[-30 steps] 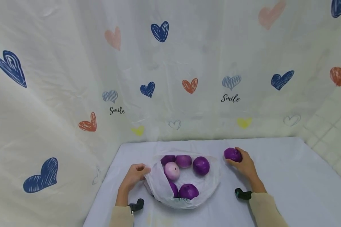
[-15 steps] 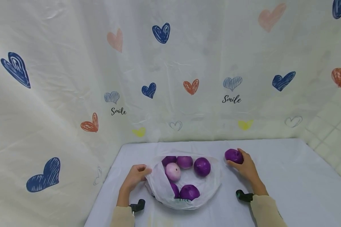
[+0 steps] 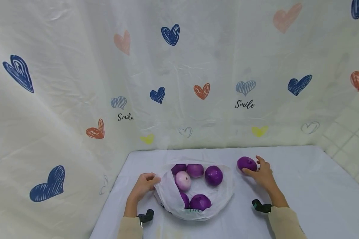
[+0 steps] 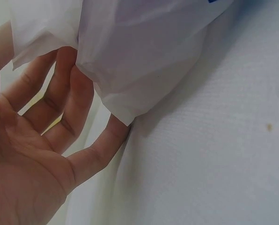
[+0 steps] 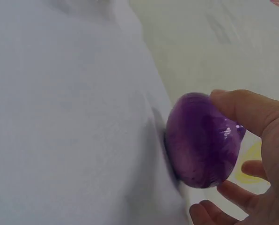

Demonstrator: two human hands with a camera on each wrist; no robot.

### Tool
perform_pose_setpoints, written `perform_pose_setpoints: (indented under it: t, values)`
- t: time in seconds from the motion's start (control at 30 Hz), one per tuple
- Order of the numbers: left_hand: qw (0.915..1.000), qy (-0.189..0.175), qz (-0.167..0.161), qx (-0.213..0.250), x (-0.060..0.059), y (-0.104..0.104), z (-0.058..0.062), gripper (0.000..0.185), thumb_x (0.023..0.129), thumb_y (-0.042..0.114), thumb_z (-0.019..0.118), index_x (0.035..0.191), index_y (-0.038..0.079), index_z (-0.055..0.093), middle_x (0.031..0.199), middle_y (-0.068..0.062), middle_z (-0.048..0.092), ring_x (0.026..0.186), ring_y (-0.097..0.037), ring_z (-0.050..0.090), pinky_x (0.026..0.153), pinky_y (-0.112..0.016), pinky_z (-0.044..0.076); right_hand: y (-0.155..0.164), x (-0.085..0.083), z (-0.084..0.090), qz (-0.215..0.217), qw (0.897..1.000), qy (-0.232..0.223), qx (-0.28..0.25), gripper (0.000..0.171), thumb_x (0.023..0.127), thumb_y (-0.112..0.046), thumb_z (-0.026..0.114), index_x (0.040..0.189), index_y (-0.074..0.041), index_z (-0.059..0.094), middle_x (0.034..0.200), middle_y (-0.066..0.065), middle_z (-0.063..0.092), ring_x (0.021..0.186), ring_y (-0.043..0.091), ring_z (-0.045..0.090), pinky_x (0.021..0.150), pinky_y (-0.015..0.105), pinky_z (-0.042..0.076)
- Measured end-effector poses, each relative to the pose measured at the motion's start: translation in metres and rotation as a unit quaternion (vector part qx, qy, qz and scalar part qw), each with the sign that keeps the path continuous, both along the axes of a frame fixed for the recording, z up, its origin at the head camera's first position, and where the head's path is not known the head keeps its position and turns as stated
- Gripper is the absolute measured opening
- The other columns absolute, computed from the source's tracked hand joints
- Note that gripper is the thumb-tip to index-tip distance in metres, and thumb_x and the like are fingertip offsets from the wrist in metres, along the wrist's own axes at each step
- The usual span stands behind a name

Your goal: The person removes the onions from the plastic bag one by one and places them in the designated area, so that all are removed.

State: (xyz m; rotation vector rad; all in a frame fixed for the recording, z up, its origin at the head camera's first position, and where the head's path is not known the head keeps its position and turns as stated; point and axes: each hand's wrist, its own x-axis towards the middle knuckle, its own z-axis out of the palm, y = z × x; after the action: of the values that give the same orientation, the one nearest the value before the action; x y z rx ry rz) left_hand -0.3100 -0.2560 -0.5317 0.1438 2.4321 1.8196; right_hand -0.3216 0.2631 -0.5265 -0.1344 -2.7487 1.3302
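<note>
A white plastic bag [image 3: 194,215] lies wide-mouthed on the table, with several purple onions inside, among them a paler onion [image 3: 183,181] and a dark one [image 3: 213,175]. My left hand [image 3: 142,187] holds the bag's left edge between thumb and fingers; in the left wrist view the plastic [image 4: 139,61] covers the fingertips. To the right of the bag, a glossy purple onion [image 3: 246,164] rests on the table. At its right side is my right hand [image 3: 264,176], fingers spread and raised off it. The right wrist view shows the thumb against the onion [image 5: 202,145].
A white cloth covers the table [image 3: 305,186]. Behind it hangs a pale curtain [image 3: 215,59] printed with hearts and the word Smile. Dark wrist-camera mounts [image 3: 261,206] sit at both wrists.
My right hand has loosened from the onion: its fingers have opened and drawn back to the right while the onion stays in place. The left hand keeps its hold on the bag.
</note>
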Motion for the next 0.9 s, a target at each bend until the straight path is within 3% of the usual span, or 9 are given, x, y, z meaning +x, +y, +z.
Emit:
perform_pose_setpoints:
  t: [0.13,0.27,0.53,0.73,0.9]
  values:
    - [1.0,0.001,0.002,-0.002,0.0,0.001,0.0,0.026,0.093,0.026,0.076,0.098,0.001,0.071,0.085,-0.002,0.066,0.078,-0.017,0.06,0.074,-0.033,0.056,-0.006,0.005,0.016,-0.02,0.999,0.026,0.023,0.101,0.092,-0.043,0.074,0.159,0.004,0.014,0.15,0.04,0.027,0.13,0.059,0.027,0.096,0.073,0.037]
    - [1.0,-0.001,0.005,-0.005,0.0,0.002,-0.001,0.026,0.093,0.026,0.075,0.098,0.001,0.071,0.085,-0.003,0.066,0.078,-0.017,0.061,0.074,-0.032,0.056,-0.014,0.011,0.035,-0.018,0.998,0.063,0.024,0.098,0.092,-0.04,0.074,0.158,0.004,0.016,0.148,0.039,0.029,0.128,0.057,0.03,0.096,0.07,0.04]
    - [1.0,0.001,0.009,-0.003,0.0,0.003,-0.002,0.026,0.093,0.026,0.075,0.098,0.0,0.071,0.084,-0.002,0.065,0.078,-0.017,0.06,0.074,-0.032,0.056,-0.046,0.029,0.071,0.054,0.99,0.125,-0.025,0.082,0.095,-0.029,0.074,0.155,0.001,0.027,0.146,0.032,0.037,0.13,0.051,0.045,0.106,0.065,0.042]
    - [1.0,0.0,0.007,-0.005,0.0,0.002,0.0,0.027,0.093,0.027,0.075,0.097,0.001,0.071,0.085,-0.002,0.065,0.079,-0.018,0.06,0.074,-0.032,0.056,-0.078,0.042,0.07,0.114,0.973,0.201,0.003,0.066,0.091,-0.02,0.078,0.145,0.001,0.045,0.135,0.022,0.053,0.118,0.034,0.054,0.098,0.049,0.052]
    - [1.0,0.0,0.009,-0.004,0.001,0.001,0.0,0.026,0.093,0.026,0.075,0.097,0.001,0.071,0.084,-0.002,0.065,0.078,-0.017,0.06,0.074,-0.033,0.056,-0.098,0.05,0.066,0.16,0.962,0.221,-0.01,0.059,0.09,-0.019,0.079,0.141,-0.004,0.052,0.13,0.014,0.062,0.116,0.03,0.058,0.094,0.039,0.055]
